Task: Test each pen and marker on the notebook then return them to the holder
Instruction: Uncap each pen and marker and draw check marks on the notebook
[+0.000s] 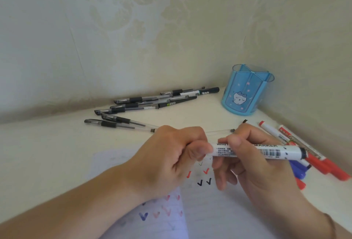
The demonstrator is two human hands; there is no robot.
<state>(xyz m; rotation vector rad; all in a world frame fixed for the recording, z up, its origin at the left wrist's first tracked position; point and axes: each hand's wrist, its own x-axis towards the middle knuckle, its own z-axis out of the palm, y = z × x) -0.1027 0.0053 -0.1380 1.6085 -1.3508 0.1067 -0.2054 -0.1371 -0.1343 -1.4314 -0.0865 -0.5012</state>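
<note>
Upper left of centre, capped black gel pens (144, 103) lie loose. At centre the left hand (171, 154) curls around the white whiteboard marker (266, 151)'s cap end, the right hand (253, 162) pinching its barrel above the tick-marked white notebook (200, 210). Upper right, the blue plastic holder (245, 93) looks empty; returning seems wholly undone.

The held whiteboard marker (266, 152) reads "MARKER" above a barcode.
</note>
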